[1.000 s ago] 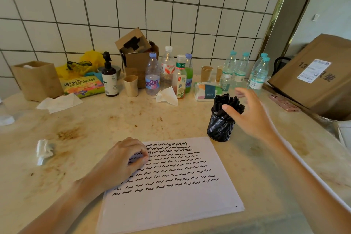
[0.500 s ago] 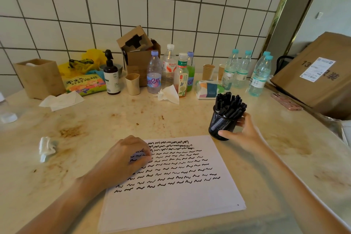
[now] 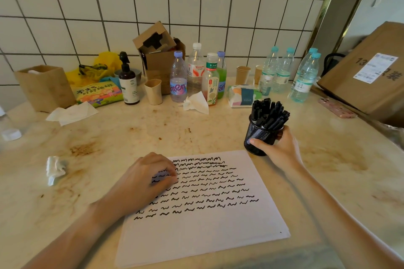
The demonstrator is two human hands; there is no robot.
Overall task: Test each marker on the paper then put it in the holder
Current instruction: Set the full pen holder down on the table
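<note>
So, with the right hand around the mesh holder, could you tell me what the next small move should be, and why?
Probably let go of the holder and withdraw the right hand. The markers all appear to stand in it, no loose marker is visible, and the left hand rests on the scribbled paper.

Markers in holder; holder behind paper's right corner.
</note>
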